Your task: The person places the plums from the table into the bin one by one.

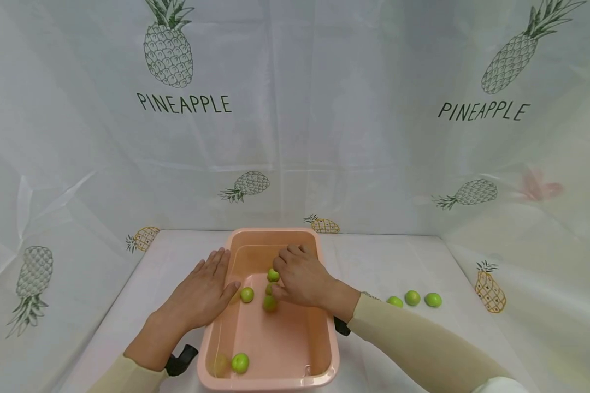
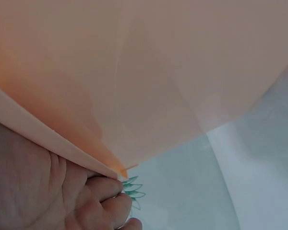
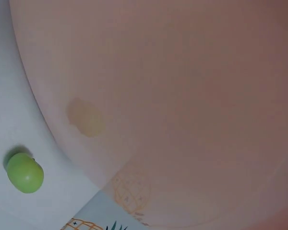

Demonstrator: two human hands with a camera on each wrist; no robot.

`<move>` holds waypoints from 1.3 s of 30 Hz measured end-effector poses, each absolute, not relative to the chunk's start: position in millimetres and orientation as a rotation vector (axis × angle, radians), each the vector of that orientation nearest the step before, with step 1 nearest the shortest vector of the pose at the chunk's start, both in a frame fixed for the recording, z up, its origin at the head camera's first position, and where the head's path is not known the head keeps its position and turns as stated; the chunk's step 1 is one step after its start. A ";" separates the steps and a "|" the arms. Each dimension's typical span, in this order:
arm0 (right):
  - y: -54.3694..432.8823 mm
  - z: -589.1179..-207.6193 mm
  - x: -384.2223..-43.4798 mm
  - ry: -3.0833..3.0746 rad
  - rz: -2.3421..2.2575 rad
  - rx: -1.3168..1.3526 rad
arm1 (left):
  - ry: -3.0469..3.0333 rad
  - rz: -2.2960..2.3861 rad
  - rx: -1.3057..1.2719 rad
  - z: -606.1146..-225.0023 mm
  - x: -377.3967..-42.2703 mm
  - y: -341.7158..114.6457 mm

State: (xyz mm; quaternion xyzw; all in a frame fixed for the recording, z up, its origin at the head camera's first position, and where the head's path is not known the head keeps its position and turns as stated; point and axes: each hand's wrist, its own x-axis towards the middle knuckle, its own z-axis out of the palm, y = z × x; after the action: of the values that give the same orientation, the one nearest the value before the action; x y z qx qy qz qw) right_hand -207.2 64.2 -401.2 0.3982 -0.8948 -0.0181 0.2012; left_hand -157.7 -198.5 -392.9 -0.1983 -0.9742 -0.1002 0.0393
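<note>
A pink plastic basin [image 1: 285, 346] stands in front of me with several small round green fruits inside. My left hand [image 1: 201, 289] rests on its left rim, fingers straight along the outside and thumb reaching over the inner side. The left wrist view shows that palm [image 2: 29, 187] against the rim. My right hand [image 1: 305, 278] is inside the basin with curled fingers, pinching a green fruit [image 1: 273, 274] partly hidden by the fingers. Close beside the thumb is a darker green fruit [image 1: 270, 303]. Another fruit [image 1: 247, 295] lies nearer the left wall.
One green fruit [image 1: 240, 363] sits at the basin's near left corner. On the white table [image 1: 388, 262], right of the basin, are three more green fruits [image 1: 412, 298], one partly behind the right sleeve. A pineapple-printed sheet [image 1: 334, 120] hangs around the table.
</note>
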 end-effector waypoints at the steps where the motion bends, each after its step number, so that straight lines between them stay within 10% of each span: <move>1: 64.5 -401.2 -207.3 -2.499 -0.039 1.109 | -2.989 -0.310 -0.606 -392.9 -157.6 -198.4; 21: 168.5 -434.4 -248.0 -2.491 0.335 0.666 | -2.986 -0.347 -0.605 -389.4 -155.0 -195.5; 39: 175.2 -512.8 -240.4 -2.811 0.026 0.823 | -2.993 -0.354 -0.594 -392.3 -156.2 -197.6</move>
State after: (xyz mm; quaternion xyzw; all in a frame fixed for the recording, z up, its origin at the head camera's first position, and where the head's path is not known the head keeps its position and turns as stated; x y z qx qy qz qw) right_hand -240.4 175.2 -512.8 0.2793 -0.9543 0.0089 0.1062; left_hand -156.2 -197.6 -392.3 -0.1933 -0.9737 -0.1152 0.0348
